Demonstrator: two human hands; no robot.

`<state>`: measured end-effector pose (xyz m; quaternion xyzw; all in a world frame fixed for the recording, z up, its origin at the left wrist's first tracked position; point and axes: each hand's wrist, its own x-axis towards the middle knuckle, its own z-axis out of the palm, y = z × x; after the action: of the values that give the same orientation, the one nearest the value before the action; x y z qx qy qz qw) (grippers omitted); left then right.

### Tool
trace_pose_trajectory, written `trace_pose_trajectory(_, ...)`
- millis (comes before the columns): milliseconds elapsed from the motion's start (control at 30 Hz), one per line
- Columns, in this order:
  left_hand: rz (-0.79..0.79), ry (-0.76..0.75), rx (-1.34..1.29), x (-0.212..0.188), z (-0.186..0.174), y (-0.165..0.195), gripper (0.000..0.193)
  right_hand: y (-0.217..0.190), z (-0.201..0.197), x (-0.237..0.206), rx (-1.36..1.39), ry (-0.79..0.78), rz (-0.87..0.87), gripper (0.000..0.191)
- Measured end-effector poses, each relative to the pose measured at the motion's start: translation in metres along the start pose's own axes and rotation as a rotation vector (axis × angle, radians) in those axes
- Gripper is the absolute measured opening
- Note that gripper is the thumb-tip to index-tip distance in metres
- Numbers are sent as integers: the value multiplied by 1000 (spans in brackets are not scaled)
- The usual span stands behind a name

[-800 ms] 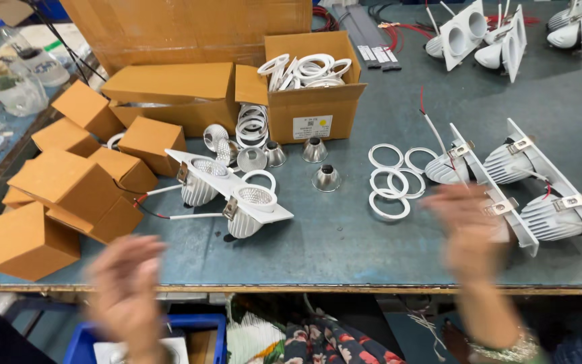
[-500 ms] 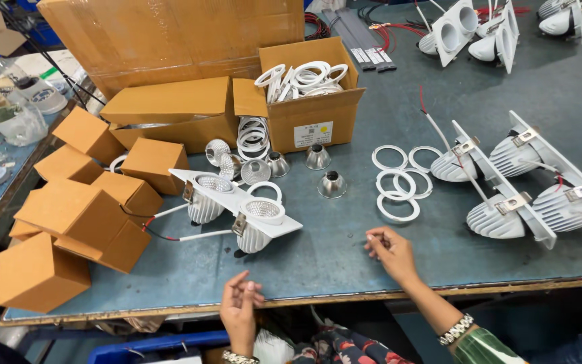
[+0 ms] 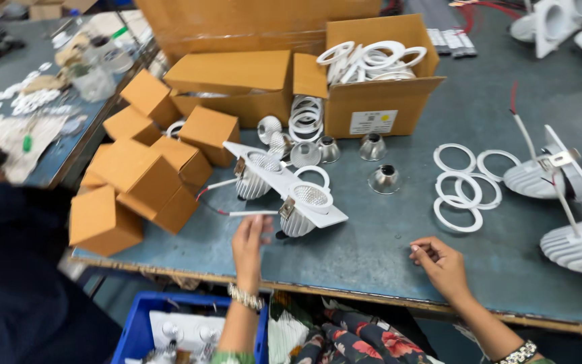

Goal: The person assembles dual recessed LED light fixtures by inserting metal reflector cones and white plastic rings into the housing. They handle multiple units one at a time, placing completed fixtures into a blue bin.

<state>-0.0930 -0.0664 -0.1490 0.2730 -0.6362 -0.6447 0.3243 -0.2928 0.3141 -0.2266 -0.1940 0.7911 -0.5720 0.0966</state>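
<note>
A white twin downlight fixture (image 3: 284, 183) with two finned housings lies on the blue-grey table (image 3: 372, 249). My left hand (image 3: 249, 244) is stretched out flat just below it, fingertips close to the nearer housing and its white wire, holding nothing. My right hand (image 3: 440, 261) rests on the table near the front edge with its fingers curled loosely; nothing shows in it. Several white rings (image 3: 463, 185) lie beyond my right hand.
An open cardboard box (image 3: 372, 101) of white rings stands at the back. Small closed cartons (image 3: 139, 178) pile at the left. Silver reflector cups (image 3: 384, 178) sit mid-table. More white fixtures (image 3: 574, 195) lie at the right. A blue crate (image 3: 170, 330) sits below the table edge. A person in dark clothing (image 3: 15, 269) is at the left.
The view has shifted right and closer. My left hand has risen from below the table edge up to the twin fixture. My right hand has settled on the table with fingers curled.
</note>
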Motion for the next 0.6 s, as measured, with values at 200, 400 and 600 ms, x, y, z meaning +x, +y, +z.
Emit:
trace_pose_trajectory(200,-151,-88,260,78,32,55,65,-23,3,0,-43,-48,-38,16)
trace_pose_trajectory(400,50,45,736,107,48,56,48,-28,6,-2,10,-57,-22,15)
trace_pose_trajectory(600,-86,143,457,36,37,36,41,-53,6,11,219,-190,43,33)
